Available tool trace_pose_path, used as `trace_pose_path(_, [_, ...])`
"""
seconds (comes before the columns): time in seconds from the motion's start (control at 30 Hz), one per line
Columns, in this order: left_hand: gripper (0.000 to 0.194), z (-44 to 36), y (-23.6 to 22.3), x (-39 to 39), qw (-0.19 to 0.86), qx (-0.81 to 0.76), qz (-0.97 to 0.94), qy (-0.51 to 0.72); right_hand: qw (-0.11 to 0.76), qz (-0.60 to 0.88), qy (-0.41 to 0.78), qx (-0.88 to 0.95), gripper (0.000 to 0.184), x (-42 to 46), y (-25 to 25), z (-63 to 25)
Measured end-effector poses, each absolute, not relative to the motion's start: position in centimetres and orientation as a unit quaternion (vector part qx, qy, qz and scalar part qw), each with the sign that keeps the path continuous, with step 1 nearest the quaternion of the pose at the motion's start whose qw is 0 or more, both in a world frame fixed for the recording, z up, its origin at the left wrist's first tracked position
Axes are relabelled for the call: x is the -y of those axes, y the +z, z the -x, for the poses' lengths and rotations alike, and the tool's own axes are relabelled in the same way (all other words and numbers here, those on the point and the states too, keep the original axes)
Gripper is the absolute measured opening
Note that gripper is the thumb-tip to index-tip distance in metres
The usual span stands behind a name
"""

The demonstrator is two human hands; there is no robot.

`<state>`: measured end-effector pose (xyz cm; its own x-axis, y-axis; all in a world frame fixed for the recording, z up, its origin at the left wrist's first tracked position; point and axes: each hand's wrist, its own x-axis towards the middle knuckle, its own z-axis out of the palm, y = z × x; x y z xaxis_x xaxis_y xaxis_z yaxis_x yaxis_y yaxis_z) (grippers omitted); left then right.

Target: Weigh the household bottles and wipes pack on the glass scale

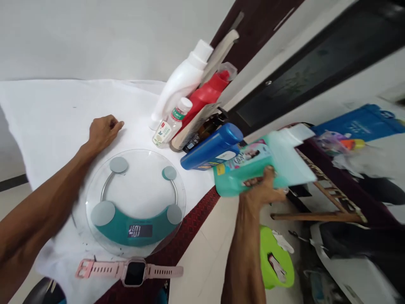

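Observation:
My right hand (260, 193) grips a teal bottle (249, 166) with a pale cap, held sideways in the air just past the table's right edge. My left hand (103, 131) rests on the white cloth (47, 114) with its fingers curled in, nothing visible in them, just beyond a round glass weighing scale (136, 202). The scale has a teal band and a lit display. A pink smartwatch (133, 271) lies flat in front of the scale.
Several bottles lean together at the back right: a white one (182, 82), a red one (205, 96), a small clear one (171, 124), a blue one (211, 147). A green object (275, 261) lies on the floor. A wooden stand (319, 198) holds clutter at right.

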<state>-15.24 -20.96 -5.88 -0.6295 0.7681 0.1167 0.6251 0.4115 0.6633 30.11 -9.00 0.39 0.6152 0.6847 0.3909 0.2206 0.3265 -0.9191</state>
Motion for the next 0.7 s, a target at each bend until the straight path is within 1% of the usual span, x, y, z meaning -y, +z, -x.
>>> trace_pose_path(0.13, [0.028,15.3,-6.8,20.6,0.11,-0.836,-0.415,0.343,0.691,0.523,0.14,0.479,0.038,16.5,1.3,-31.9])
trace_pose_path(0.2, [0.026,15.3,-7.1,20.4,0.119,-0.834,-0.414,0.346,0.669,0.521,0.126,0.515,0.043,20.5,2.3,-32.1])
trace_pose_path(0.23, [0.025,15.3,-7.3,20.3,0.124,-0.832,-0.412,0.35,0.663,0.524,0.129,0.52,0.043,22.2,2.8,-32.0])
trace_pose_path(0.37, [0.022,15.3,-7.9,20.3,0.126,-0.823,-0.416,0.366,0.596,0.544,0.25,0.535,0.048,27.0,5.3,-29.8])
trace_pose_path(0.5, [0.02,15.5,-8.4,20.4,0.124,-0.812,-0.428,0.376,0.565,0.498,0.314,0.578,0.053,28.3,7.0,-26.0])
trace_pose_path(0.6, [0.02,15.6,-8.6,20.5,0.132,-0.805,-0.432,0.386,0.541,0.45,0.383,0.598,0.059,28.5,7.1,-22.9])
trace_pose_path(0.7, [0.02,15.6,-8.9,20.6,0.14,-0.795,-0.439,0.394,0.54,0.4,0.411,0.616,0.057,28.8,6.3,-20.1])
